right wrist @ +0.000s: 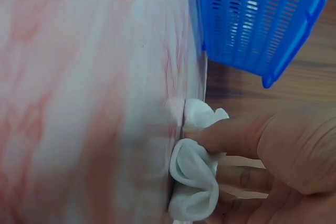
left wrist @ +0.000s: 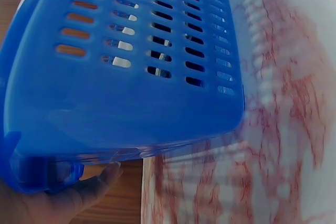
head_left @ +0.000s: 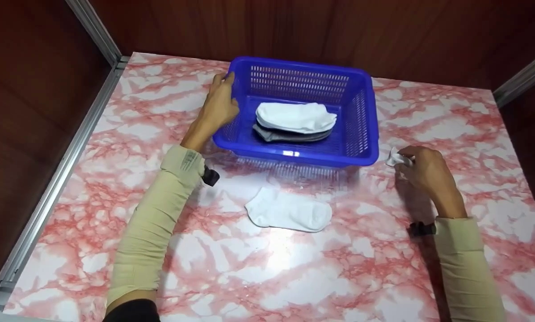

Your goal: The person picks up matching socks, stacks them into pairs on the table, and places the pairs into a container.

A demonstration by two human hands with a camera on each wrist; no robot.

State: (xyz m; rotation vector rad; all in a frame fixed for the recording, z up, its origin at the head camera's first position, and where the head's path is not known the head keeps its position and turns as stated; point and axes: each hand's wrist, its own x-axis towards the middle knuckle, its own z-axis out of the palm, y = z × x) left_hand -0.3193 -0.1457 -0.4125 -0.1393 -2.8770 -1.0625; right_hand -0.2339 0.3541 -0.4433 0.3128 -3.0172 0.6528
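Observation:
A blue plastic basket stands on the table, holding a small stack of folded socks with a white sock on top and a grey sock beneath. My left hand grips the basket's left rim; its fingers curl under the rim in the left wrist view. To the right of the basket, my right hand pinches a bunched white sock between thumb and fingers, at the table surface. Another white sock lies flat in front of the basket.
The table has a red and white marbled top. Dark wood panels rise behind it and at both sides, with a metal frame along the left edge.

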